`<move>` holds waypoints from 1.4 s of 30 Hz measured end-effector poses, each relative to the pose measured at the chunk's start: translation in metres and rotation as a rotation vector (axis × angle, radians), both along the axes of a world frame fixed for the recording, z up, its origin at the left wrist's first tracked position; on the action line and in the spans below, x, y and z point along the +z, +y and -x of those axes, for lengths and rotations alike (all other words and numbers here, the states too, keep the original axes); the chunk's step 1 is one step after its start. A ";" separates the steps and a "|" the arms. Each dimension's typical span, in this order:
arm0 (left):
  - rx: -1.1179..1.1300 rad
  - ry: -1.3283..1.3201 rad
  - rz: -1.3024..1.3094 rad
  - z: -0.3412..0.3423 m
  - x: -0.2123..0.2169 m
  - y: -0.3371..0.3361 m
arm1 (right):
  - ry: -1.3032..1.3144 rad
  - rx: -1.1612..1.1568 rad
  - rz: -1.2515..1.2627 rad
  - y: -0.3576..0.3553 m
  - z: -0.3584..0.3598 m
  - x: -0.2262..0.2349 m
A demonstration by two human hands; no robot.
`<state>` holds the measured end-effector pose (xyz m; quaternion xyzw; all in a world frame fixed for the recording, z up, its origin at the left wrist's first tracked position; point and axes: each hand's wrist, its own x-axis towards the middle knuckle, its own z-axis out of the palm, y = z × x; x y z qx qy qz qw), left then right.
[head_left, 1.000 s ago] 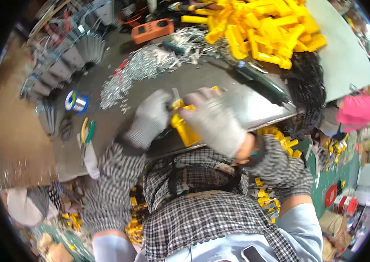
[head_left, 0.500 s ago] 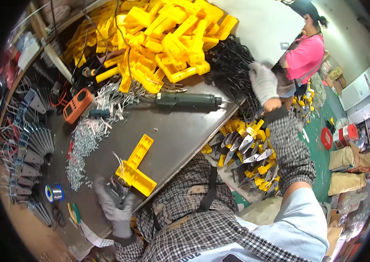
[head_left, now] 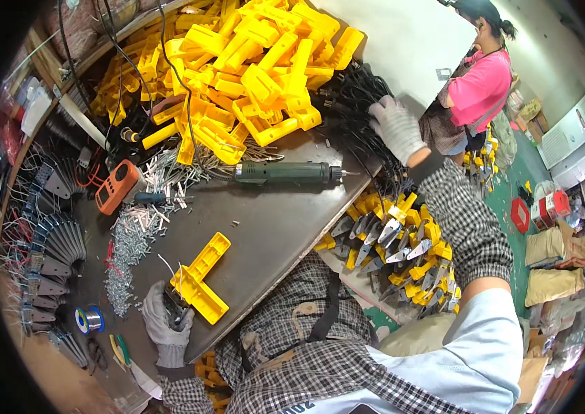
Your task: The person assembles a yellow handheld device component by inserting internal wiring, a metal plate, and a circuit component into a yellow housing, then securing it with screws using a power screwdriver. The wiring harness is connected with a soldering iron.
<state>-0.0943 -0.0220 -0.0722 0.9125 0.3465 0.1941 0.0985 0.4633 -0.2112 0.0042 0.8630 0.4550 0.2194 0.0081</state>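
Observation:
My left hand (head_left: 167,321), in a grey glove, is closed around a small dark metal part (head_left: 175,302) with thin pale wires sticking up from it. That part sits against a yellow plastic housing (head_left: 204,293), a long open piece with a crosspiece, near the front edge of the bench. My right hand (head_left: 399,131), also gloved, reaches to the far right corner of the bench. Its fingers are bent and pressed together on the bundle of black cables (head_left: 354,100); the fingertips are partly hidden among them.
A green electric screwdriver (head_left: 285,172) lies before a heap of yellow housings (head_left: 237,69). Screws (head_left: 127,259), an orange meter (head_left: 119,186), a solder spool (head_left: 90,319) and metal parts (head_left: 54,238) stand left. Finished-looking yellow-and-grey pieces (head_left: 403,248) fill the right side. A person in pink (head_left: 479,90) stands beyond.
My right hand has moved left, further onto the black cables. My left hand keeps its hold on the metal part; the view has shifted slightly.

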 end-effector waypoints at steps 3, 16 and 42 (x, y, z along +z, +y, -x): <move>-0.022 -0.017 0.035 0.001 0.001 0.001 | 0.151 -0.019 0.158 0.004 0.001 -0.006; -0.127 -0.215 0.058 -0.001 0.008 -0.001 | 1.010 0.013 -0.481 -0.049 -0.005 0.041; -0.229 0.349 -0.317 -0.105 0.056 0.121 | 1.259 0.859 0.109 0.053 0.286 -0.001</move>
